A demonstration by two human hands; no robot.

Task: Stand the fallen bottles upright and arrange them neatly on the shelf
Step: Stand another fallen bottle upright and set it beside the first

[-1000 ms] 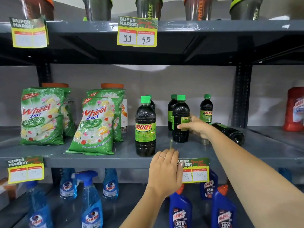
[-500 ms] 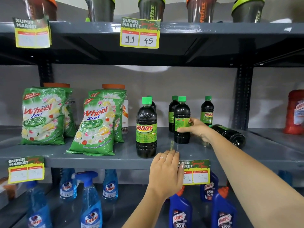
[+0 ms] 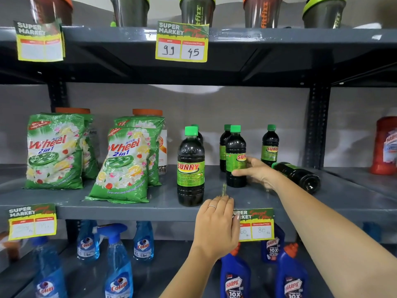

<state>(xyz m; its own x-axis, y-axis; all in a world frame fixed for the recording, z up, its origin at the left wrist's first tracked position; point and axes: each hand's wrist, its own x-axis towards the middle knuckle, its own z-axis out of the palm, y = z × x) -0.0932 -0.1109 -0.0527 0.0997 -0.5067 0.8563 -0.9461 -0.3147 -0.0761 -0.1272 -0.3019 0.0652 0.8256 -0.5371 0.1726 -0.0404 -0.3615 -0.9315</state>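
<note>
Dark Sunny bottles with green caps stand on the grey middle shelf [image 3: 129, 211]. The largest one [image 3: 190, 166] is upright at the front. To its right my right hand [image 3: 257, 172] grips a second upright Sunny bottle [image 3: 235, 147] from its right side, fingers across the label. Another bottle [image 3: 223, 145] stands just behind it, and one more [image 3: 270, 147] stands at the back right. One fallen bottle [image 3: 298, 176] lies on its side behind my right wrist, cap towards the back. My left hand [image 3: 216, 226] rests flat on the shelf's front edge, holding nothing.
Green Wheel detergent bags [image 3: 126, 162] fill the shelf's left half. A price tag [image 3: 255, 224] hangs by my left hand. A red bottle [image 3: 384, 145] stands at far right. Blue spray bottles [image 3: 118, 261] and Harpic bottles [image 3: 235, 276] stand below; shaker cups [image 3: 196, 11] stand above.
My right hand has turned the second bottle, so more of its Sunny label faces front, and has slid a little lower on it. My left hand has stayed put.
</note>
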